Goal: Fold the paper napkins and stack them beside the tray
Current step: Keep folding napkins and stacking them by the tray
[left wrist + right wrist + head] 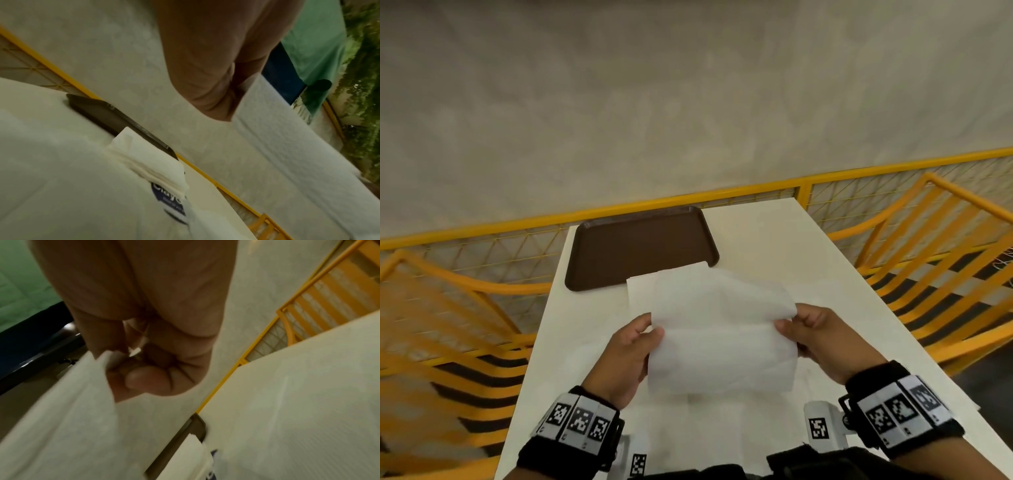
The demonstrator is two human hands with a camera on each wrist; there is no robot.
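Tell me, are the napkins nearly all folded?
Some look done: a small stack of folded napkins lies beside the brown tray. Right now the left hand and right hand are holding one napkin up, mid-fold. It must still join the stack. How many remain isn't visible.

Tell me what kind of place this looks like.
Probably a fast-food or canteen dining area. A brown serving tray sits on a plain white table, yellow slatted chairs stand on both sides, and both hands hold a paper napkin above the table, near a napkin stack.
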